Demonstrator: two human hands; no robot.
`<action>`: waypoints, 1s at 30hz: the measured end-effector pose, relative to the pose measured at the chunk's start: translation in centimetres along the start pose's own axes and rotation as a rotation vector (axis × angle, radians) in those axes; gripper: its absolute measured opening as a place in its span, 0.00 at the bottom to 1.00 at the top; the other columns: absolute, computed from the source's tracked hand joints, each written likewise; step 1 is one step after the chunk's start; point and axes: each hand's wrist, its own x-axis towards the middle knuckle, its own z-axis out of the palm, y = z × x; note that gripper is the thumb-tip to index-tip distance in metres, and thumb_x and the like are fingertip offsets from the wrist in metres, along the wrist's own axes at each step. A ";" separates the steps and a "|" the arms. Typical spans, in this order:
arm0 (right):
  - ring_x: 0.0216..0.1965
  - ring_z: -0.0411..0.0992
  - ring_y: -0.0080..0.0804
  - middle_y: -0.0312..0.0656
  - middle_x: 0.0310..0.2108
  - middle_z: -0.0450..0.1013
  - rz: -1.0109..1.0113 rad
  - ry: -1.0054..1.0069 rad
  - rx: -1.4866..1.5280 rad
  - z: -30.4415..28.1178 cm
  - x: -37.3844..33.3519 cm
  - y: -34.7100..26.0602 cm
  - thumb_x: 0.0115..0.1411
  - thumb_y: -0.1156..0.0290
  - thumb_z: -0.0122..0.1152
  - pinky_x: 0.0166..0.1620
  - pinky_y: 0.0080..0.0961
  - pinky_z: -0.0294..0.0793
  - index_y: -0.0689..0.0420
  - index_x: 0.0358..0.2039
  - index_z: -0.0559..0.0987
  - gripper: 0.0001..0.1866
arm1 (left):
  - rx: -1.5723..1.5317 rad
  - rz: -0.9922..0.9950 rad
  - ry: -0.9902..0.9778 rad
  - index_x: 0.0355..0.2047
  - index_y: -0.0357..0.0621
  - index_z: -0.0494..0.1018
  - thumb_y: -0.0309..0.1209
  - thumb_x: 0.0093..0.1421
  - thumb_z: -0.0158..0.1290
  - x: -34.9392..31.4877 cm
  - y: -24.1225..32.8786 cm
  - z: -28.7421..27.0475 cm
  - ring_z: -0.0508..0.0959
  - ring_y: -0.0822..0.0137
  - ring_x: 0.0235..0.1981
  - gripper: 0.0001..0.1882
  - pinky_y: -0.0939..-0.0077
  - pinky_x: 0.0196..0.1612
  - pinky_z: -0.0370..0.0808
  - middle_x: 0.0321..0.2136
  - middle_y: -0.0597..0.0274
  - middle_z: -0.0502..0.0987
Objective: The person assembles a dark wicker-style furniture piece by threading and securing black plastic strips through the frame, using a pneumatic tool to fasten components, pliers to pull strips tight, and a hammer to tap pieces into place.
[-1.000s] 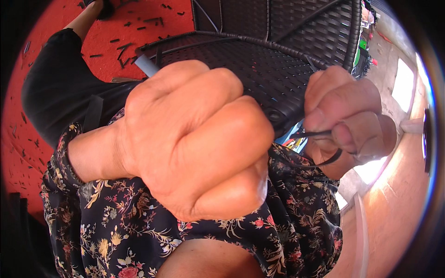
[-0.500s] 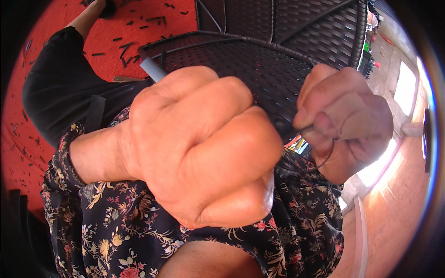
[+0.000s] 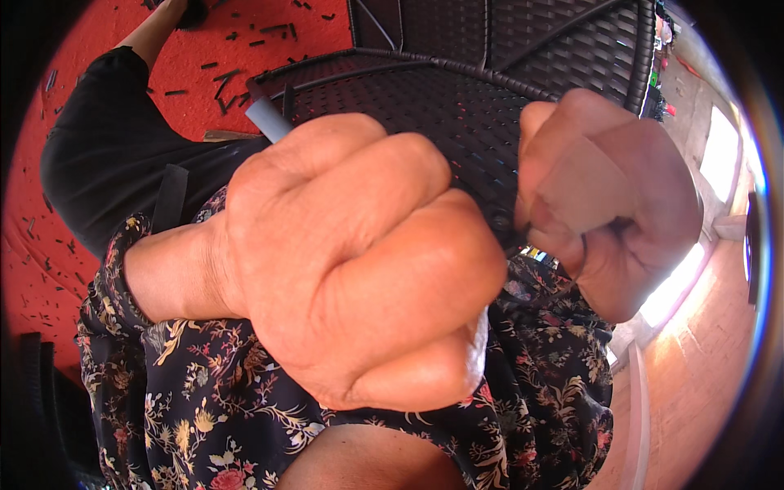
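Observation:
My left hand (image 3: 359,269) fills the middle of the view, clenched in a fist around a grey-handled tool (image 3: 265,118) whose end sticks out above the knuckles. My right hand (image 3: 612,204) is at the right, fingers closed and pinching a thin black strand (image 3: 581,261) against the edge of a black woven wicker piece (image 3: 425,98). The strand loops down below the fingers. The tool's working end is hidden behind my fist. Both hands sit close together over my lap.
A dark floral garment (image 3: 245,408) covers my lap below the hands. A red floor (image 3: 98,49) strewn with several short black strand offcuts lies at the left. Another person's arm in a black sleeve (image 3: 106,163) reaches across at upper left. Bright paving (image 3: 702,367) is at the right.
My right hand has risen and moved closer to the wicker edge, pulling the strand with it. My left fist has shifted slightly right and up, still gripping the tool.

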 end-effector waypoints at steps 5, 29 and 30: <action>0.19 0.62 0.23 0.45 0.26 0.66 0.018 -0.186 0.065 -1.7 0.0 0.3 0.54 0.84 0.58 0.22 0.19 0.58 0.65 0.31 0.69 0.07 | -0.053 0.029 -0.063 0.35 0.32 0.68 0.25 0.39 0.61 0.1 0.0 -0.8 0.65 0.66 0.16 0.22 0.75 0.14 0.57 0.25 0.49 0.69; 0.30 0.72 0.21 0.38 0.28 0.74 0.076 -0.233 0.269 -3.6 7.3 5.8 0.53 0.76 0.66 0.33 0.16 0.72 0.65 0.33 0.77 0.09 | 0.067 0.181 -0.082 0.32 0.34 0.68 0.20 0.44 0.65 1.1 -7.4 -2.8 0.71 0.61 0.19 0.18 0.69 0.23 0.69 0.22 0.53 0.70; 0.30 0.72 0.21 0.39 0.28 0.74 0.132 -0.226 0.255 -3.8 7.3 5.6 0.53 0.76 0.65 0.33 0.16 0.72 0.66 0.33 0.76 0.08 | 0.099 0.164 -0.144 0.33 0.33 0.67 0.20 0.44 0.65 1.3 -7.1 -3.2 0.71 0.61 0.19 0.18 0.70 0.23 0.68 0.23 0.52 0.70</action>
